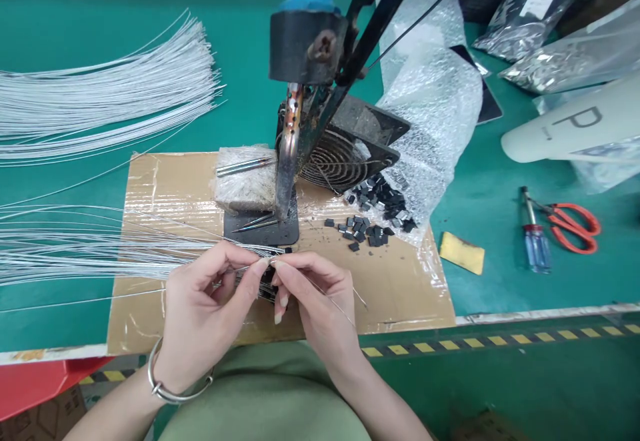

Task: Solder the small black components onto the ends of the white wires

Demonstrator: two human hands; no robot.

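Note:
My left hand (203, 311), a bangle on its wrist, is closed in a pinch with thumb and forefinger at the end of a thin wire. Right beside it, my right hand (325, 304) pinches too, and its fingertips almost touch the left ones. A thin silvery strand (344, 314) trails from under the right hand; it may be solder. What lies exactly between the fingertips is hidden. A bundle of white wires (145, 261) runs from the left to beneath my hands, with black ends there. Just above the hands, a soldering iron (289, 144) points downward on its stand.
Cardboard (405, 301) covers the work spot. A wrapped block (245, 181), a fan (340, 154) and small black connectors (360, 231) surround the iron. More white wires (110, 94) lie back left. Right are a yellow sponge (463, 252), a screwdriver (536, 241), red-handled scissors (575, 228) and a cup (570, 128).

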